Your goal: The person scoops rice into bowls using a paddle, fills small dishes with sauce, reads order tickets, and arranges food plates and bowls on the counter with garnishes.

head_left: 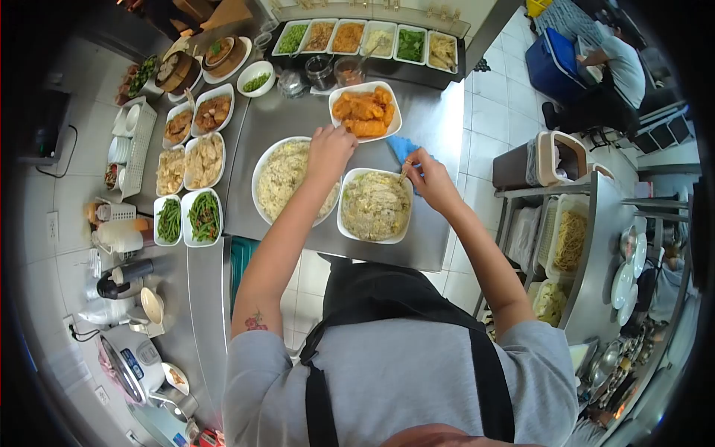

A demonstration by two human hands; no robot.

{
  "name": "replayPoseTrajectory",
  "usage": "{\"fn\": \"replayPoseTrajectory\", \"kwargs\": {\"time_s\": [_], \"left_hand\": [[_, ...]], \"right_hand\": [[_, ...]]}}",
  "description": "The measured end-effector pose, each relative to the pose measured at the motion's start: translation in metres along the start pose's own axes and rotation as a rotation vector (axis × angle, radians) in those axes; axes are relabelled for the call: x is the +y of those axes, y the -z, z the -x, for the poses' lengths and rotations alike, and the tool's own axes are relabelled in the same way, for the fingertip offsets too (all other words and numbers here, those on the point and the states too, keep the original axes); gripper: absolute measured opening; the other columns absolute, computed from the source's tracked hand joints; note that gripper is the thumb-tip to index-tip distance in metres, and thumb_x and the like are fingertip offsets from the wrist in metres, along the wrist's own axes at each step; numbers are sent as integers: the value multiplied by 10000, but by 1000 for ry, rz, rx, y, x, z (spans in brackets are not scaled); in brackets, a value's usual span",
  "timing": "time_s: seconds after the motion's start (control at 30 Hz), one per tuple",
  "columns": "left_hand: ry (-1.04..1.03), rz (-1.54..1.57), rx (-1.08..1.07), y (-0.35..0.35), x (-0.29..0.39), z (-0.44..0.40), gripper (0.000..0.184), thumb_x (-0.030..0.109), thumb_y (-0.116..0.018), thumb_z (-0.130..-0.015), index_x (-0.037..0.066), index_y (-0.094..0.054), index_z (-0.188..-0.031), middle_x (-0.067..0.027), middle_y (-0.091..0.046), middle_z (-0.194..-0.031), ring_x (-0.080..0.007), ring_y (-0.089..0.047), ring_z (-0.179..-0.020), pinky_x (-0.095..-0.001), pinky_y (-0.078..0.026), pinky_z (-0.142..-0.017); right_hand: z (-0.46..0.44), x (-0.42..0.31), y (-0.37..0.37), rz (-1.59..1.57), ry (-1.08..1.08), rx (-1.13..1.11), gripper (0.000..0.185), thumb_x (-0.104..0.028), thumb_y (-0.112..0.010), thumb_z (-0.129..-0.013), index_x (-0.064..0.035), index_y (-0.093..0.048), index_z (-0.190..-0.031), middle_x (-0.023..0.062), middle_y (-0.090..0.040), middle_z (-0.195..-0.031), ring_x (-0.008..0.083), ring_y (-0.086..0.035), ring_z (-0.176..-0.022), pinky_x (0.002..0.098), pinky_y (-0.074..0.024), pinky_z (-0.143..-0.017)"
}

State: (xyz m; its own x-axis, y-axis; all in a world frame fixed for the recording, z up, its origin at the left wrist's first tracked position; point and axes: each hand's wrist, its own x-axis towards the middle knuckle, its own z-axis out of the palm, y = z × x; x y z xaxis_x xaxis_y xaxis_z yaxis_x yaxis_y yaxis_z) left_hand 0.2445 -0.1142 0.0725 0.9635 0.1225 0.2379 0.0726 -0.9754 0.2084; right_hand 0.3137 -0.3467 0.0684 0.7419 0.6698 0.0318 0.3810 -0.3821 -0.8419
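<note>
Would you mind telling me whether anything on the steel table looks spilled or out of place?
A crumpled blue cloth lies on the steel table, beside the square bowl of fried rice and partly hidden by the right hand. It looks slightly stray so close to the uncovered bowl; I see no clear spill.

Left forearm (295, 216) is blocking part of that round white bowl (258, 195), right hand (428, 176) covers some crumpled blue cloth (400, 146) lol

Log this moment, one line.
left hand: near orange food dish | right hand: at corner of square rice bowl | round rice bowl: beside square one
</note>
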Motion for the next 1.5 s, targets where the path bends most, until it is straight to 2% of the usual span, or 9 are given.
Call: {"fn": "replayPoseTrajectory", "kwargs": {"time_s": [0.1,0.3,0.5,0.7,0.77,0.83,0.97,1.4,1.5], "left_hand": [[-11,-8,65,2,0,-5,59,164,-713,-684,142,-700,-737,-18,-604,-802,-205,-561,-829,-357,-428,-751],[-64,-132,-58,6,-12,-10,72,180,-730,-659,138,-690,-702,-12,-603,-787,-189,-565,-811,-349,-429,-742],[-108,-222,-118,15,-26,-7,61,208,-709,-684,152,-690,-698,-15,-594,-758,-191,-565,-817,-356,-403,-773],[-46,-125,-92,19,-27,4,73,213,-614,-647,162,-654,-613,-42,-597,-698,-230,-565,-786,-405,-396,-740],[-72,-15,47,27,-24,21,72,216,-622,-651,149,-647,-649,-41,-609,-733,-243,-578,-802,-395,-419,-765],[11,56,210,64,2,46,156,244,-650,-769,168,-698,-896,-33,-621,-801,-232,-573,-822,-388,-434,-802],[380,208,317,98,15,114,298,255,-659,-797,145,-660,-1074,-55,-636,-877,-242,-581,-827,-352,-434,-798],[1094,518,685,22,59,293,244,281,-743,-762,67,-632,-794,-76,-656,-757,-207,-630,-658,-326,-473,-589],[1320,491,296,-27,47,343,310,346,-744,-752,63,-625,-707,-66,-649,-670,-203,-622,-599,-316,-470,-562]], "right_hand": [[-6,-25,27,-278,-384,-83,228,-150,-623,-851,-36,-576,-1043,151,-633,-815,314,-618,-722,352,-490,-677],[-10,46,31,228,133,-145,257,-212,-640,-815,-37,-650,-1003,155,-656,-894,317,-625,-701,386,-504,-702],[-77,64,74,484,-25,-541,211,-157,-568,-732,-86,-718,-863,151,-676,-834,338,-639,-766,387,-516,-746],[-249,15,142,607,264,472,334,-156,-598,-806,-87,-622,-1132,157,-655,-1002,333,-629,-875,394,-490,-761],[-297,42,156,860,166,428,390,-254,-594,-833,-93,-586,-1188,123,-593,-1178,312,-541,-1077,396,-421,-931],[-358,106,174,1193,623,394,334,-216,-568,-833,-109,-608,-1146,151,-602,-1136,318,-541,-1074,404,-448,-894],[-298,4,172,759,323,417,235,-215,-588,-831,-55,-670,-984,149,-612,-974,352,-547,-934,432,-455,-811],[-272,-26,167,173,370,548,185,-175,-552,-920,-10,-605,-985,102,-640,-970,193,-596,-879,313,-473,-777],[-255,0,149,-172,420,426,174,-165,-509,-956,-9,-544,-1025,87,-625,-988,141,-590,-875,277,-477,-770]]}}
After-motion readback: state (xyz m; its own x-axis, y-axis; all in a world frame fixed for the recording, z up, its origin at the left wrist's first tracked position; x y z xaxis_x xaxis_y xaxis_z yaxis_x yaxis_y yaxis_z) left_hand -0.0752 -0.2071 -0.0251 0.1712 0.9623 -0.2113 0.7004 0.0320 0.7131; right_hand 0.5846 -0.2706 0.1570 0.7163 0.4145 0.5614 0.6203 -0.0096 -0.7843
